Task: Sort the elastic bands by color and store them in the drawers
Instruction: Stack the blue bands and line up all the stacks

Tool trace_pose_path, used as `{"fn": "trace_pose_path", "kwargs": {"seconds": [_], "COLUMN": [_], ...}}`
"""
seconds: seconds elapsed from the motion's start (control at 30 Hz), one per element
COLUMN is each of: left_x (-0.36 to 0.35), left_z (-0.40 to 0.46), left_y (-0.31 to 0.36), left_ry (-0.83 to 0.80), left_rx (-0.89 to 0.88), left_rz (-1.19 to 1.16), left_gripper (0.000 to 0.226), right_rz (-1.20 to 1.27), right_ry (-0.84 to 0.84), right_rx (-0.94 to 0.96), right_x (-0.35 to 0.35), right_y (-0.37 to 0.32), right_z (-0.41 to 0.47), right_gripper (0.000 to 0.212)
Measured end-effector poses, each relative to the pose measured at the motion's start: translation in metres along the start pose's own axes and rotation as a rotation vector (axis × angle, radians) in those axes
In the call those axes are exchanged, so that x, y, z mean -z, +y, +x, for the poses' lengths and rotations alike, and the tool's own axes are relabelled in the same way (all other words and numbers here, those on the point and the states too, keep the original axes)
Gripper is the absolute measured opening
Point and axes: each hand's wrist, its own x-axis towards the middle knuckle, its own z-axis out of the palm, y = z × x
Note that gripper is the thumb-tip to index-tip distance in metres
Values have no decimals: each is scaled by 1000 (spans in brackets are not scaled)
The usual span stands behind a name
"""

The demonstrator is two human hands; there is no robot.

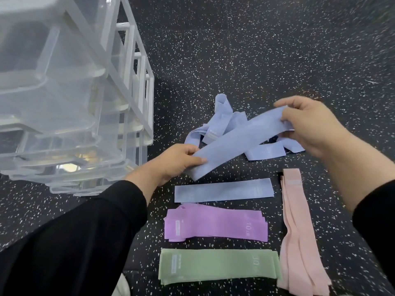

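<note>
One blue band (239, 139) is pinched at its ends by left hand (175, 161) and right hand (310, 124), above a loose blue heap (226, 122). Four sorted stacks are laid out: blue (223, 190), purple (215, 225) marked "10 LB", green (218, 265) marked "30", pink (299, 231).

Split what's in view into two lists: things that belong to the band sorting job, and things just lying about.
Belongs to the job:
held blue band, gripped by left hand and right hand
unsorted blue heap
flat blue band
purple stack
green stack
pink stack
clear drawers

Lying about:
nothing but the speckled floor
</note>
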Motion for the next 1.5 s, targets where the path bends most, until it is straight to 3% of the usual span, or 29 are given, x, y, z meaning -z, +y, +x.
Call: {"fn": "trace_pose_path", "kwargs": {"seconds": [0.1, 0.23, 0.57, 0.73, 0.9, 1.0, 1.2, 1.37, 1.43, 1.5], "left_x": [5, 7, -4, -13, -26, -36, -55, -58, -58, -58], "left_z": [-5, -8, 0, 4, 15, 24, 40, 44, 44, 43], "left_y": [-14, -35, -67, -71, -56, -43, -26, -30, -32, -33], "left_ry": [56, 88, 162, 204, 323, 297, 266, 249, 243, 237], "left_rx": [68, 153, 100, 39, -106, -144, -111, -98, -98, -101], "left_rz": [-37, 79, 648, 1072, 991, 931, 792, 776, 768, 757], "left_gripper": [12, 16, 9, 15, 26, 25, 25, 25, 24, 23], "right_rz": [-95, -208, -753, -1024, -892, -827, -817, -863, -789, -656], "right_ry": [-13, -95, -78, -22, 84, 98, -5, 73, 137, 218], "right_rx": [-159, -357, -326, -195, -3, -31, -149, -117, -44, -1], "right_x": [8, 10, -10, -9, -6, 0, 4, 1, 0, -2], "right_y": [32, 86, 153, 158, 156, 152, 158, 163, 159, 148], "right_z": [2, -2, -9, -9, 13, 28, 49, 47, 41, 34], "right_gripper": [28, 15, 2, 27, 30, 40, 37, 9, 20, 8]}}
